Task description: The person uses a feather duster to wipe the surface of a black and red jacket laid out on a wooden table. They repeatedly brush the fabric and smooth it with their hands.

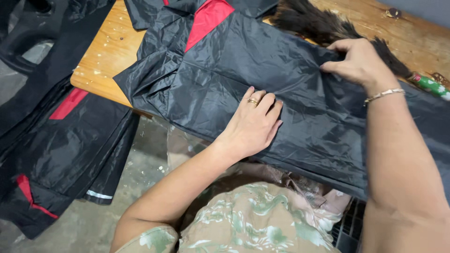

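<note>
Pressing flat on the black raincoat [243, 79], the left hand [251, 124] lies palm down near the garment's front edge, fingers extended and close together, holding nothing, just bearing on the fabric; a gold ring shows on one finger. Right hand [358, 61] is further back on the same garment, thumb and fingers closed in a pinch on a fold of the shiny black fabric, a thin bracelet [384, 94] on that wrist. Raincoat is spread across the wooden table [105, 51], covering most of it from the middle to the right, front edge hanging slightly past the table's near side. It has a red panel [206, 21] near the collar end at the top, and the material is glossy and creased. Just behind the right hand a dark feather duster [309, 21] lies on the table, its bristles touching or nearly touching the coat's far edge; its green patterned handle [433, 86] sticks out to the right of the wrist. Left of the table, well apart from both hands, a pile of similar black garments [70, 150] hangs down toward the concrete floor [140, 182], with red trim and a pale reflective strip visible. More black fabric drapes over the table's top left corner. Person wears a beige top with a green floral print [253, 220], visible at the bottom of the view.
</note>
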